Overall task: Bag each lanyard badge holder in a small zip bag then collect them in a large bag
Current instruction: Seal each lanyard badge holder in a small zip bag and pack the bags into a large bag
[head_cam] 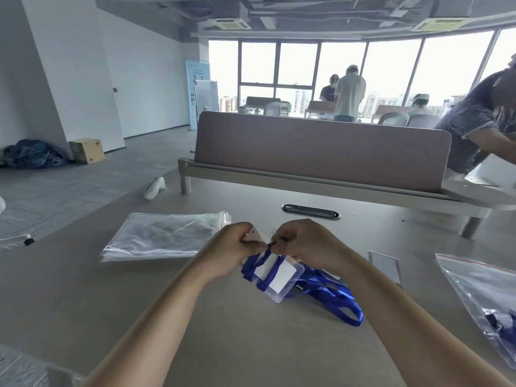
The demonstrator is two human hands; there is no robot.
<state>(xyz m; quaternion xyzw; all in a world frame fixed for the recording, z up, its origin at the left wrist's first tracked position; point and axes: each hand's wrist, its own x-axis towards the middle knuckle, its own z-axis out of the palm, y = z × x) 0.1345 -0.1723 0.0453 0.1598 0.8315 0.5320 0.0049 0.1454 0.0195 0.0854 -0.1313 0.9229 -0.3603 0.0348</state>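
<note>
Above the middle of the table (251,344), the left hand (231,247) and right hand (304,244) are meeting with fingers curled, both pinching at the top of the clear badge holder (279,277) where its blue lanyard (321,287) attaches. The holder is hanging tilted just below the hands, its lanyard trailing rightward over the table. A stack of small zip bags (164,236) is lying to the left and a large bag (485,291) at the right edge.

Blue lanyard (329,291); clear holder (279,277), white insert; large bag (480,286) zip seemingly red.
</note>
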